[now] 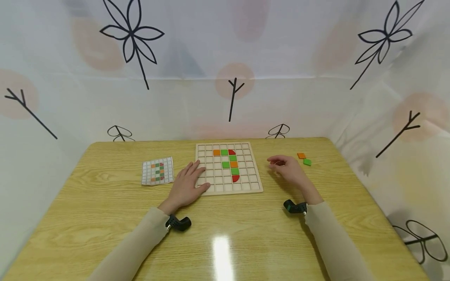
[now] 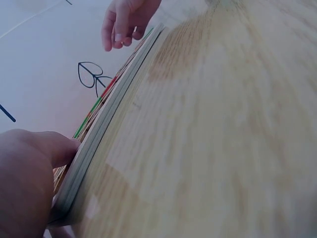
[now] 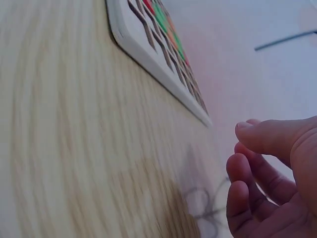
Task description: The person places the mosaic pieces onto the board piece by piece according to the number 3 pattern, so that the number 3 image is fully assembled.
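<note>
A square wooden grid board [image 1: 209,170] lies on the table, with several orange, green and red tiles set in its cells. Across its left edge rests my left hand [image 1: 186,183], fingers spread and thumb near the front left corner. The left wrist view has the thumb [image 2: 62,148] against the board's edge. Right of the board, my right hand [image 1: 286,168] hovers above the table with fingers loosely bent. Nothing shows between thumb and fingers in the right wrist view. Just beyond it lie an orange tile [image 1: 301,155] and a green tile [image 1: 307,162].
To the left of the board is a printed card [image 1: 157,171] with a grid and coloured pattern. The wooden table [image 1: 197,242] meets a white curtain [image 1: 183,105] with plant drawings at the back and sides. Each wrist wears a black camera [image 1: 295,207].
</note>
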The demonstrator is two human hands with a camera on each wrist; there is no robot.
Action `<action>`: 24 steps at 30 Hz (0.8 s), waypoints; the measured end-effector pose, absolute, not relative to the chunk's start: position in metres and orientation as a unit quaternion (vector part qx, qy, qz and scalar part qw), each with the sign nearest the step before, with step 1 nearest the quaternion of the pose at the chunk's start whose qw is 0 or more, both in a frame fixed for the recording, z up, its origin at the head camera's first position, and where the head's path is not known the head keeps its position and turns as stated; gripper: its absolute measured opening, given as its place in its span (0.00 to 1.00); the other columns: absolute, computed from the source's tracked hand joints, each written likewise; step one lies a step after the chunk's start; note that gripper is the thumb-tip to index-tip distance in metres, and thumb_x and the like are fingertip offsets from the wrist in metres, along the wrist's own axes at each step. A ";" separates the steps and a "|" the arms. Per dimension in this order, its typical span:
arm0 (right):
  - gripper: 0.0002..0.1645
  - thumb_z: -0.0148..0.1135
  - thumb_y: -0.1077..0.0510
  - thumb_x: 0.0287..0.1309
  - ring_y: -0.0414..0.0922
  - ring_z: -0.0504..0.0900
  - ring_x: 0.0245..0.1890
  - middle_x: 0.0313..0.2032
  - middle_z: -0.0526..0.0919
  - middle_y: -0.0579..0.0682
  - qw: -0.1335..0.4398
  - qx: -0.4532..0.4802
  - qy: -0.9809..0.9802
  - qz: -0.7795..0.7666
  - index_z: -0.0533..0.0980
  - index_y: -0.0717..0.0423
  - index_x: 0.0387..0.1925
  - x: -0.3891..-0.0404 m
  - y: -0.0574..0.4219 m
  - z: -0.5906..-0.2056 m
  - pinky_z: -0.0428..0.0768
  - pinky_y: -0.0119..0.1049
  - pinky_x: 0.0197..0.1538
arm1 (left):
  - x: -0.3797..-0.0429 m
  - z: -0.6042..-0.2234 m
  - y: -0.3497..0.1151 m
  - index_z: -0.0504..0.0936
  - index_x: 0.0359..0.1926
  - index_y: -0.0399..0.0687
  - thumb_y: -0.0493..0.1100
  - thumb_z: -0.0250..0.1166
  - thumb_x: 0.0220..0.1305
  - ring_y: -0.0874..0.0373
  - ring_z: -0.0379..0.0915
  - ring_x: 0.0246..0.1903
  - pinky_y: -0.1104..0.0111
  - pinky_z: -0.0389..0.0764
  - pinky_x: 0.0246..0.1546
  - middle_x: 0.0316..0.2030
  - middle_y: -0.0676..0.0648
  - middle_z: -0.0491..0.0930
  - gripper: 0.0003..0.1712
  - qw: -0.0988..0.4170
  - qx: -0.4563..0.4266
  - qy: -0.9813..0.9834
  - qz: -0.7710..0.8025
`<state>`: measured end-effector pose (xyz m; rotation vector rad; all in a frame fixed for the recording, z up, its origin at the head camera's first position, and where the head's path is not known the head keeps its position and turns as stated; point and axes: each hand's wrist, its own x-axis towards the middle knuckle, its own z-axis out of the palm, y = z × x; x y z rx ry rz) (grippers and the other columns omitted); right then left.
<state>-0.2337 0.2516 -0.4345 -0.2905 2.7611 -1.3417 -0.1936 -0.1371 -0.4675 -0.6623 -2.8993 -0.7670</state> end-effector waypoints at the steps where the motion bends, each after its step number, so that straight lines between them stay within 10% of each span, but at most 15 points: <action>1: 0.17 0.60 0.60 0.70 0.51 0.77 0.37 0.45 0.81 0.59 0.025 -0.087 0.895 -0.437 0.79 0.63 0.56 -0.234 0.258 -0.434 0.76 0.34 0.31 | -0.194 -0.467 -0.137 0.68 0.72 0.48 0.62 0.57 0.70 0.43 0.44 0.75 0.43 0.51 0.70 0.76 0.44 0.53 0.37 0.034 -0.215 -0.944 -0.250; 15: 0.21 0.58 0.57 0.71 0.44 0.77 0.40 0.51 0.79 0.64 -0.049 -0.006 0.908 -0.417 0.76 0.66 0.59 -0.221 0.327 -0.424 0.77 0.28 0.32 | -0.195 -0.468 -0.137 0.66 0.73 0.48 0.62 0.56 0.71 0.44 0.42 0.76 0.43 0.50 0.70 0.77 0.43 0.51 0.38 0.026 -0.215 -0.945 -0.246; 24: 0.28 0.55 0.51 0.73 0.60 0.65 0.61 0.65 0.67 0.68 -0.033 0.068 0.897 -0.435 0.72 0.63 0.65 -0.214 0.352 -0.434 0.72 0.27 0.37 | -0.197 -0.471 -0.137 0.66 0.73 0.50 0.64 0.56 0.70 0.45 0.42 0.76 0.44 0.50 0.71 0.77 0.45 0.51 0.38 0.029 -0.211 -0.946 -0.244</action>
